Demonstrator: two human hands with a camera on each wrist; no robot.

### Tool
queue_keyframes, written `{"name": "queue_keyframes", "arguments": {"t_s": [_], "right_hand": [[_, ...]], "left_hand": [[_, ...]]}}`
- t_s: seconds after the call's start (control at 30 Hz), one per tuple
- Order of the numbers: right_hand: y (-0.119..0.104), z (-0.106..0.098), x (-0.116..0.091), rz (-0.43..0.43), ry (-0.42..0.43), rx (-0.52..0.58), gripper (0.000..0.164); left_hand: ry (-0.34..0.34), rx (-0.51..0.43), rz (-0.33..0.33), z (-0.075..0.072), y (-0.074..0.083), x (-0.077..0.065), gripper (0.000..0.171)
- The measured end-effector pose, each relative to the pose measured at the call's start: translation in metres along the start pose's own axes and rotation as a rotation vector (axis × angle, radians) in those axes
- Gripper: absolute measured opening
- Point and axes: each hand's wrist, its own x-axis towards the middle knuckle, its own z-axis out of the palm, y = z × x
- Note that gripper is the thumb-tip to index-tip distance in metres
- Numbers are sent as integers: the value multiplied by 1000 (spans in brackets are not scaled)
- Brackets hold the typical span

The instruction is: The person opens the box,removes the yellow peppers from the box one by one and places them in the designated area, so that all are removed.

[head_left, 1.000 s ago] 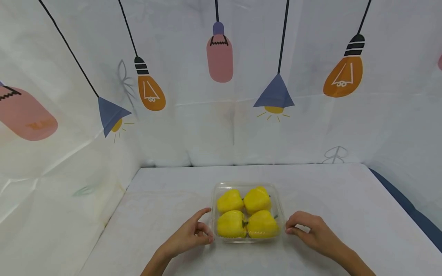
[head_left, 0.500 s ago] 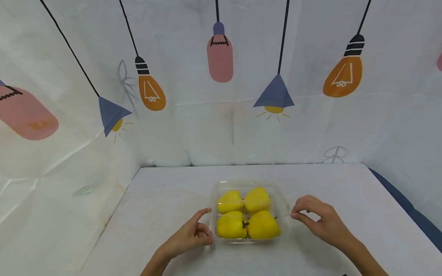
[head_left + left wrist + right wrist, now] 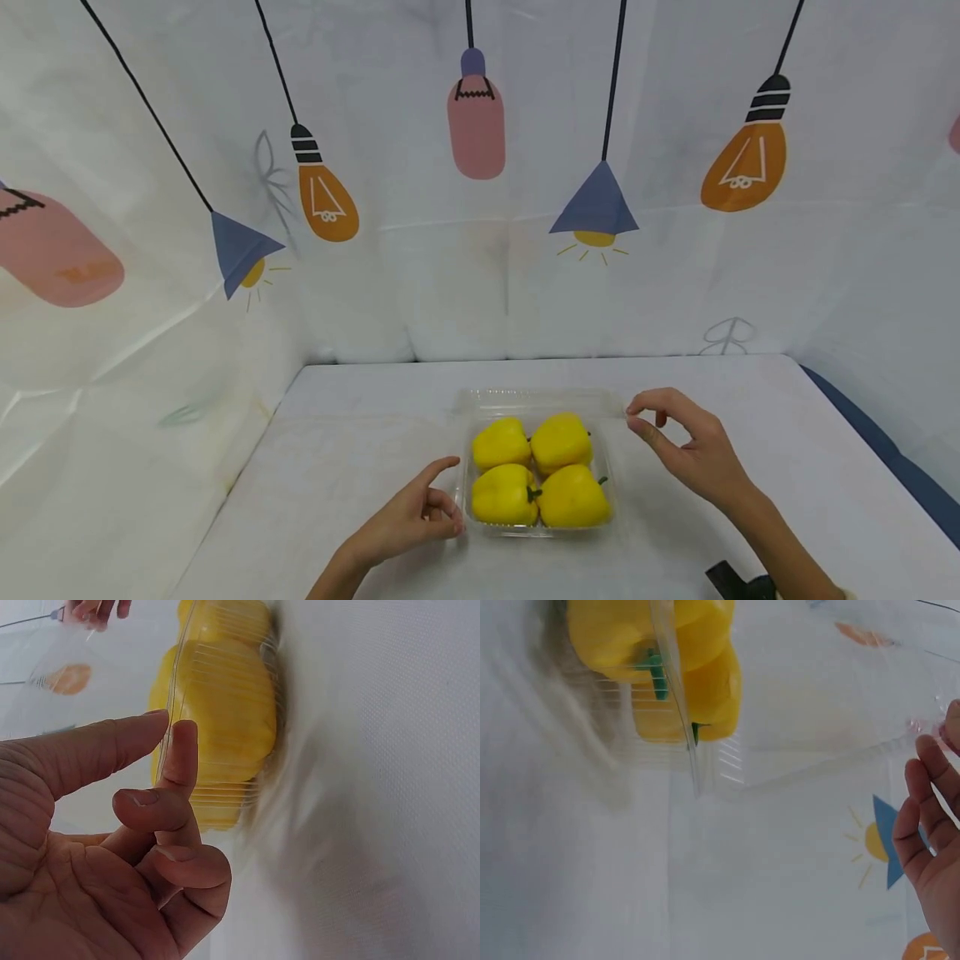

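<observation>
A clear plastic clamshell box point(image 3: 542, 532) sits on the white table and holds several yellow bell peppers point(image 3: 573, 497) with green stems. Its hinged lid point(image 3: 540, 403) is raised at the far side. My left hand point(image 3: 416, 515) pinches the left rim, the thumb on top and a finger outside, with the other fingers loosely curled in the left wrist view. At the lid's right edge, my right hand point(image 3: 686, 442) pinches the thin plastic between thumb and index finger. In the right wrist view the lid point(image 3: 814, 774) slants up to those fingers.
The white table point(image 3: 360, 433) ends at a white sheet wall point(image 3: 450, 283) printed with lamps and bulbs. Dark blue material point(image 3: 885, 433) shows past the right edge. A black device point(image 3: 731, 581) is by the right forearm.
My right hand has risen and moved away from me, swinging the lid up off the peppers and back. The left hand has stayed at the left rim.
</observation>
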Motion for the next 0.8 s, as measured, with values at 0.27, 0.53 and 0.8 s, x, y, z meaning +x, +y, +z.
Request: {"name": "queue_keyframes", "arguments": {"t_s": [0.27, 0.53, 0.8], "right_hand": [[14, 3, 11, 185, -70, -76, 71], [23, 9, 19, 253, -186, -43, 97], [35, 18, 15, 278, -334, -95, 92]], "left_hand": [[-4, -8, -7, -1, 1, 0, 81], [-3, -8, 0, -1, 0, 0, 83], [3, -4, -4, 0, -1, 0, 83]]}}
